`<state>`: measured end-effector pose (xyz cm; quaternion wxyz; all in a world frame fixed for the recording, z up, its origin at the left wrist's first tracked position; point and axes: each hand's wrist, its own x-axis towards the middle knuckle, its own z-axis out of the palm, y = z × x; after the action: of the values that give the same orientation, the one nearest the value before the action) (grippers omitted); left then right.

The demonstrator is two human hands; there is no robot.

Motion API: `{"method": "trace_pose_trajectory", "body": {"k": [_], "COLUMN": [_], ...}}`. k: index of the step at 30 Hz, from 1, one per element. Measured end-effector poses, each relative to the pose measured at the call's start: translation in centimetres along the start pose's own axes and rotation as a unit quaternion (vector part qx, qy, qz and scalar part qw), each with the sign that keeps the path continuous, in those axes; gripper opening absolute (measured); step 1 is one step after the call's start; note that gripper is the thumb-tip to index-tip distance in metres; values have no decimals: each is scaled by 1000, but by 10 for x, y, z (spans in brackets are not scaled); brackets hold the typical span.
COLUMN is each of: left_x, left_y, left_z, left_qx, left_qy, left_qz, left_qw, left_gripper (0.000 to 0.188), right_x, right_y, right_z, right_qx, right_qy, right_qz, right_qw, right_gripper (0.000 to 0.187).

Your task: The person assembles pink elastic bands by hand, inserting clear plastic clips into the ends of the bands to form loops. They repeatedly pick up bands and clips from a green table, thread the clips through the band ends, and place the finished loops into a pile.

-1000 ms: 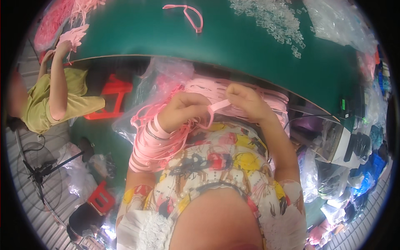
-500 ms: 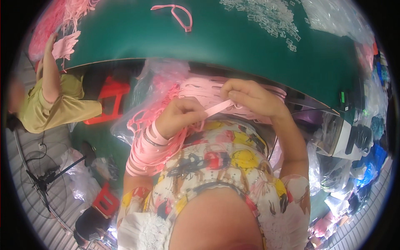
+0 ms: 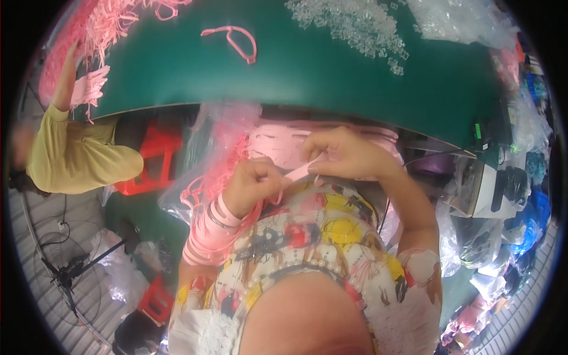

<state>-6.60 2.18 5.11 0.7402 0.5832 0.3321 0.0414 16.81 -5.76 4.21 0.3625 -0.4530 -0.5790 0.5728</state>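
A pink strip is stretching between the two hands in front of the wearer's body, its long axis slanting from near left to far right. It is lying to the right of the left hand, whose thumb and fingers are clamping the near end, and to the left of the right hand, which is pinching the far end; neither hand is nearer, as both are touching it. Pink loops are encircling the left forearm. Just beyond the hands, a stack of pink straps is lying at the near edge of the green table. Farther off, a looped pink strap is resting left of scattered clear pieces.
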Motion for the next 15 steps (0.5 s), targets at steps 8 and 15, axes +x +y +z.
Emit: {"method": "trace_pose_trajectory", "body": {"k": [8, 15], "left_x": [-3, 2], "left_y": [0, -4], "left_z": [6, 10], "left_qx": [-72, 45], "left_qy": [-21, -24], "left_qz": [-19, 43], "left_qw": [997, 998], "left_gripper": [13, 11], "right_x": [-4, -22], "right_y": [5, -34], "right_z": [3, -32], "right_qx": [-100, -310], "right_qy": [37, 295], "right_qz": [-35, -90], "right_qw": [994, 899], "right_gripper": [13, 10]}}
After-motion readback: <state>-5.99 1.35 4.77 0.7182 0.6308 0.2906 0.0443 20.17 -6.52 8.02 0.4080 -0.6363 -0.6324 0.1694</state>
